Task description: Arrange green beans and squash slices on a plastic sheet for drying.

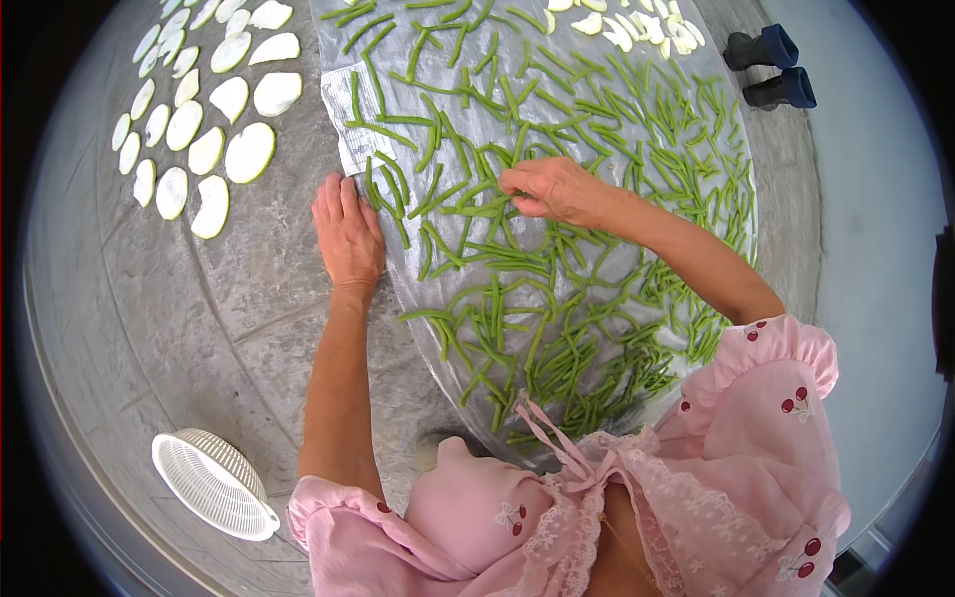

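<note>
Green beans (515, 261) lie scattered over a translucent plastic sheet (414, 287) on the grey floor, densest toward the right and near my body. My left hand (349, 231) rests palm down with nothing in it, on the sheet's left edge and the floor, its fingertips just below a printed paper (339, 112). Over the middle of the sheet, my right hand (548, 192) has its thumb and fingers bent together at some beans. Whether a bean is pinched between them cannot be told, as the fingers hide the spot.
Pale vegetable slices (250, 153) are spread on the floor at the upper left. More pale pieces (649, 28) lie at the sheet's far end. A white plastic colander (216, 485) rests tilted at the lower left. Dark boots (780, 88) are at the upper right.
</note>
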The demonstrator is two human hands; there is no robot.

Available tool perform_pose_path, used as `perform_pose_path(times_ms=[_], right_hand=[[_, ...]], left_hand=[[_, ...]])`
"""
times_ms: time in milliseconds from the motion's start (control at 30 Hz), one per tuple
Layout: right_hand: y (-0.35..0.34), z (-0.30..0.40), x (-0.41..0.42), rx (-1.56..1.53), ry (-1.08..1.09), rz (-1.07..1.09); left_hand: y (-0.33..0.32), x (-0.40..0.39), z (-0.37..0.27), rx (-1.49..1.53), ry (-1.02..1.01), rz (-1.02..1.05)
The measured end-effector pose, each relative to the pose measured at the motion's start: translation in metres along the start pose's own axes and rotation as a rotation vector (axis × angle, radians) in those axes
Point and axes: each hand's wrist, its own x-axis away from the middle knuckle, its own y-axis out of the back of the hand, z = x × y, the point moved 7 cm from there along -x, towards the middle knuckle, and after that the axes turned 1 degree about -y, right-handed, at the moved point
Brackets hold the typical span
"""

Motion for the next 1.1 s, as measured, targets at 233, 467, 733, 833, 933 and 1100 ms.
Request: perform_pose_path(times_ms=[233,467,733,833,933,1100], right_hand=[[-0.004,0.016,-0.017,0.116,0.089,0.12],[0.082,-0.007,-0.161,0.089,0.158,-0.313],[0.065,-0.052,-0.279,0.272,-0.03,-0.407],[0.059,-0.059,-0.282,0.169,-0.008,-0.4],[0.076,-0.039,-0.266,0.142,0.037,-0.486],[0.053,-0.015,-0.232,-0.23,-0.183,-0.113]], left_hand=[[-0.001,0.001,-0.001,-0.035,-0.012,0.006],[0.001,-0.001,-0.001,-0.012,-0.015,0.004],[-0.004,-0.001,0.003,0.018,0.002,0.03],[-0.006,-0.001,0.003,0.017,0.003,0.041],[-0.004,0.0,0.007,0.004,0.01,0.049],[-0.003,-0.001,0.003,0.009,0.003,0.042]])
